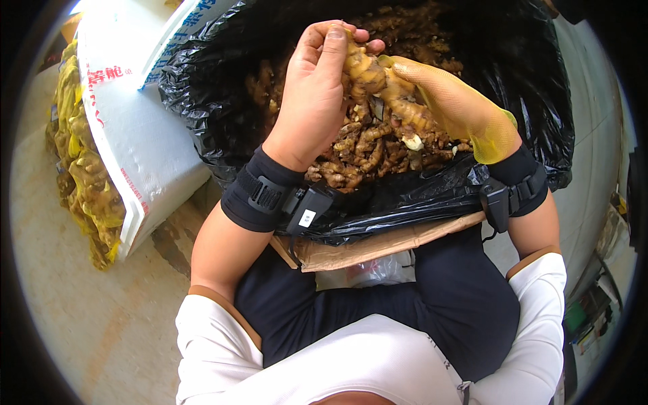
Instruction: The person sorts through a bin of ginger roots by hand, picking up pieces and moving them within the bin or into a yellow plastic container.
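A large knobbly piece of ginger root is held up between both hands, above a heap of loose ginger in a container lined with a black plastic bag. My left hand is bare and grips the upper left end of the piece, thumb on top. My right hand has a yellow mesh over it and holds the right side of the piece; its fingers are partly hidden behind the ginger.
At the left stands a white foam box bearing printed writing. Beyond it, yellow mesh bags of ginger lie on the floor. A brown cardboard flap edges the lined container in front of my knees, with a clear plastic bag below.
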